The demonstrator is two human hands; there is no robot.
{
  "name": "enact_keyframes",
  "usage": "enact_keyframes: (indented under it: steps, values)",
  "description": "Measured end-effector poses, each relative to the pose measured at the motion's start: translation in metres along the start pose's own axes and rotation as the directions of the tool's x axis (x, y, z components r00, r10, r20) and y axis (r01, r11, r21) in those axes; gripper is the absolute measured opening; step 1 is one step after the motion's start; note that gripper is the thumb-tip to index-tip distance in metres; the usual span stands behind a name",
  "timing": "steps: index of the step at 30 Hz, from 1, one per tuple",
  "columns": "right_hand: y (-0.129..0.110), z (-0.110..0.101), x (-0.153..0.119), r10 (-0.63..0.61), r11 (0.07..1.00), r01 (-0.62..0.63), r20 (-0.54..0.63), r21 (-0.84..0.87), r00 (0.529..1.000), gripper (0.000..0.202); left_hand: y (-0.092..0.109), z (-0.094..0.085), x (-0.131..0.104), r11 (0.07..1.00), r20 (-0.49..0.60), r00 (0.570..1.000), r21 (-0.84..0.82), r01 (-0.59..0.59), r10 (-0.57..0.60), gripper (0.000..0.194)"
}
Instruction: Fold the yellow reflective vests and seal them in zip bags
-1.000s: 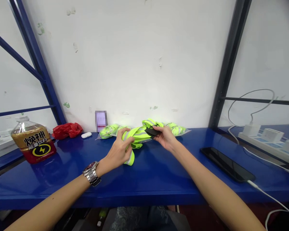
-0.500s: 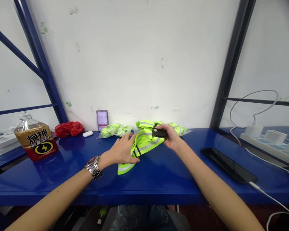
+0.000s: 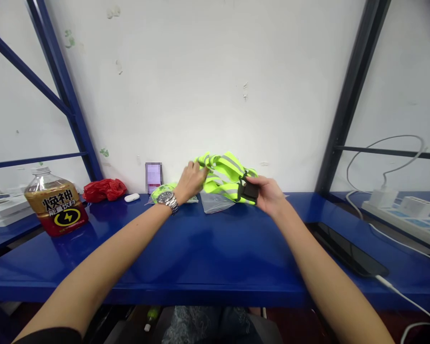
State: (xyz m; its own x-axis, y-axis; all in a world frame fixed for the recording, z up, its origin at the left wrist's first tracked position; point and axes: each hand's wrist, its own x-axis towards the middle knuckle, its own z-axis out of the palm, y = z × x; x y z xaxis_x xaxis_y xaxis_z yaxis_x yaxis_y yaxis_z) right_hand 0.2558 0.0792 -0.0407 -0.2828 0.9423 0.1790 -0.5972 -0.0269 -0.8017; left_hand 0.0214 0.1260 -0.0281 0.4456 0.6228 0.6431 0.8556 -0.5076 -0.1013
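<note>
Both hands hold up a neon yellow-green reflective strap [image 3: 232,162] with grey stripes, its loops hanging loosely above the blue table [image 3: 200,258]. My left hand [image 3: 191,180], with a metal watch at the wrist, is closed on the strap's left end. My right hand [image 3: 270,196] pinches the right end by a black piece [image 3: 250,190]; whether that is a buckle or a patch I cannot tell. Behind and below the strap lies a clear plastic bag [image 3: 217,204]. More neon strap material [image 3: 161,191] sits in a bag just left of it, partly covered by my left wrist.
On the left stand a large drink bottle [image 3: 57,203], a crumpled red plastic bag [image 3: 104,189] and a small white case [image 3: 132,197]. A phone-like screen [image 3: 153,177] leans on the wall. At right lie a black phone [image 3: 347,251] with its cable and a power strip [image 3: 397,215].
Both hands have lifted the strap off the table toward the wall. My left hand moved up and away, going from spread fingers to a closed grip. The clear bag behind now shows.
</note>
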Motion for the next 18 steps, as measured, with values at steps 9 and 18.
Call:
enact_keyframes:
  steps: [9,18]
  values:
    - [0.076,-0.014,0.021,0.196,0.973,-0.226,-0.359,-0.043,0.912,0.01,-0.03,0.026,0.015,0.981,0.564,0.805,0.158,0.113,-0.184,0.086]
    - [0.108,-0.003,0.012,0.15,0.984,-0.171,-0.279,-0.054,0.948,0.01,0.032,0.011,-0.057,0.992,0.13,0.984,-0.053,-0.114,0.12,0.037]
